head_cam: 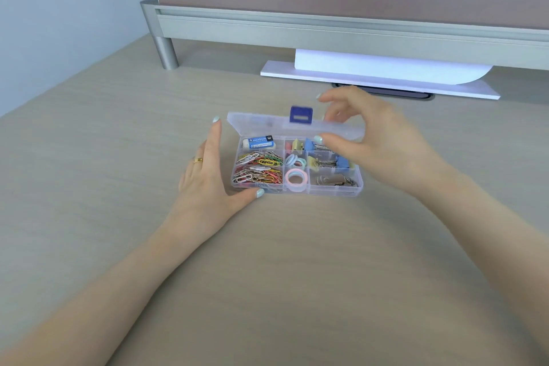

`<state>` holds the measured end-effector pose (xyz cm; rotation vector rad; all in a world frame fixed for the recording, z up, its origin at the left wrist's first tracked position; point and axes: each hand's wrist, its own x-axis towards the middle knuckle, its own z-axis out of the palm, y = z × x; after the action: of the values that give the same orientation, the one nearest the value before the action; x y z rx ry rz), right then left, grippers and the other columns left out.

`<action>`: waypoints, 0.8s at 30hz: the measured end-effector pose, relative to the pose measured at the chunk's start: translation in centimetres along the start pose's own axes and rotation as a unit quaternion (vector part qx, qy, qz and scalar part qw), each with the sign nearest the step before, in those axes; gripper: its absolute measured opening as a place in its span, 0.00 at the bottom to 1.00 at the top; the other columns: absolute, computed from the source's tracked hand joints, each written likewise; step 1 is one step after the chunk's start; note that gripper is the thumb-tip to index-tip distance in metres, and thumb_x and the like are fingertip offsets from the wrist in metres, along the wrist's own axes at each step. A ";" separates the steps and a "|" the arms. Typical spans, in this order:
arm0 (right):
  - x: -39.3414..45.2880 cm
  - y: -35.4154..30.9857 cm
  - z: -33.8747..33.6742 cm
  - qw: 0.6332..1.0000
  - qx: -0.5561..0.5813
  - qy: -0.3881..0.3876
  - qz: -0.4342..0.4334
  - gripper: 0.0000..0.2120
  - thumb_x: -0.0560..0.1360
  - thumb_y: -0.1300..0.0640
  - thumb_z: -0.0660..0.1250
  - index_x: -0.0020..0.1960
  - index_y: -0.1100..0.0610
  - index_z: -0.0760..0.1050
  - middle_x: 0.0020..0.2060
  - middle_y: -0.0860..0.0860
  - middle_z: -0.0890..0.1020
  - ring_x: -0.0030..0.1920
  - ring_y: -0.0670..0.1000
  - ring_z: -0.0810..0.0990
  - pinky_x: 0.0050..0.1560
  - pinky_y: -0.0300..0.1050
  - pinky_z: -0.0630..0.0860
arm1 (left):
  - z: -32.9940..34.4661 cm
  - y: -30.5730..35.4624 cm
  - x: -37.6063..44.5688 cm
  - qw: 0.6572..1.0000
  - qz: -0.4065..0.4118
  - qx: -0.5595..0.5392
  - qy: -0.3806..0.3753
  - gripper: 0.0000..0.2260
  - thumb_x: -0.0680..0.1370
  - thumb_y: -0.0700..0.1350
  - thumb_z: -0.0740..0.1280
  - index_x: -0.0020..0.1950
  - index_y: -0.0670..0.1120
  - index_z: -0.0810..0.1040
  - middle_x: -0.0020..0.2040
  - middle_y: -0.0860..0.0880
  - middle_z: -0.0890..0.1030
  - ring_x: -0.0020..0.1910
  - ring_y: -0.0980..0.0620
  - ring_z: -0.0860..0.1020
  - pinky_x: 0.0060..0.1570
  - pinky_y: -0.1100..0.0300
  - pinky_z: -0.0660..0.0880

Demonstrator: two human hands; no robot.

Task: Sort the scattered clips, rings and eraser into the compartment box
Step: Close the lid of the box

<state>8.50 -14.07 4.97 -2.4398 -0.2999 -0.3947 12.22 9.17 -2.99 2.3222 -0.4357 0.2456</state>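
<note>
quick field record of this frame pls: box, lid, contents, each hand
box: clear plastic compartment box on the wood-grain desk
lid: translucent lid, blue latch, partly raised
contents: white eraser in blue sleeve; coloured paper clips; pastel rings; binder clips
left hand: flat against box's left side
right hand: pinches lid edge

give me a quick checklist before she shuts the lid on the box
1. Eraser lies inside its back left compartment: ok.
2. Paper clips stay below the rim: cannot tell, some seem to sit high in the front left compartment.
3. Rings lie flat in the middle compartments: ok.
4. Binder clips have no handles sticking over the dividers: cannot tell, the right hand hides part of them.
5. Left hand steadies the box at its left side: ok.
6. Right hand grips the lid, blue latch free: ok.
</note>
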 end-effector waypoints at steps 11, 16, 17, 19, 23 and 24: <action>-2.6 -0.2 5.0 0.995 -0.077 0.006 -0.066 0.04 0.72 0.55 0.62 0.44 0.54 0.75 0.44 0.49 0.80 0.46 0.52 0.78 0.45 0.50 0.73 | 0.2 0.7 0.4 0.982 0.153 0.110 0.031 0.29 0.66 0.56 0.65 0.66 0.54 0.65 0.68 0.48 0.68 0.64 0.51 0.62 0.61 0.60 0.55; -3.4 0.9 6.0 0.994 -0.049 0.000 -0.094 0.05 0.72 0.57 0.63 0.42 0.58 0.76 0.42 0.49 0.82 0.45 0.48 0.78 0.47 0.37 0.70 | 0.4 0.5 0.2 0.980 0.162 0.115 -0.026 0.22 0.70 0.53 0.62 0.61 0.46 0.74 0.64 0.46 0.75 0.65 0.51 0.68 0.65 0.50 0.60; -3.5 1.2 6.1 0.995 -0.040 -0.004 -0.095 0.06 0.71 0.56 0.63 0.42 0.58 0.76 0.43 0.49 0.82 0.45 0.46 0.77 0.46 0.33 0.69 | 0.5 0.6 0.2 0.980 0.160 0.114 -0.032 0.21 0.70 0.51 0.64 0.61 0.45 0.75 0.63 0.45 0.75 0.64 0.48 0.70 0.65 0.48 0.61; -3.4 1.6 6.1 0.995 -0.019 -0.010 -0.095 0.09 0.71 0.53 0.62 0.42 0.57 0.77 0.44 0.48 0.82 0.46 0.44 0.76 0.47 0.27 0.66 | 0.5 0.9 0.2 0.977 0.165 0.133 -0.036 0.20 0.69 0.47 0.65 0.59 0.42 0.76 0.62 0.43 0.76 0.62 0.43 0.73 0.63 0.47 0.62; -3.4 2.4 5.8 0.990 -0.017 -0.021 -0.136 0.10 0.71 0.52 0.63 0.42 0.58 0.78 0.44 0.48 0.82 0.46 0.43 0.76 0.49 0.28 0.66 | 0.4 1.8 -0.1 0.967 0.179 0.180 -0.025 0.18 0.67 0.47 0.66 0.54 0.42 0.79 0.56 0.43 0.80 0.56 0.44 0.78 0.54 0.48 0.72; -3.5 2.6 5.6 0.990 -0.016 -0.028 -0.140 0.10 0.71 0.51 0.63 0.41 0.57 0.78 0.45 0.48 0.81 0.47 0.42 0.75 0.49 0.29 0.66 | 0.3 2.0 -0.2 0.965 0.185 0.187 -0.019 0.17 0.67 0.48 0.66 0.53 0.42 0.79 0.54 0.43 0.81 0.54 0.46 0.79 0.50 0.52 0.76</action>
<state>7.20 -12.93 -1.95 -2.4480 -0.6692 -0.4532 11.31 7.64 -1.99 2.5984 -0.9132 0.5011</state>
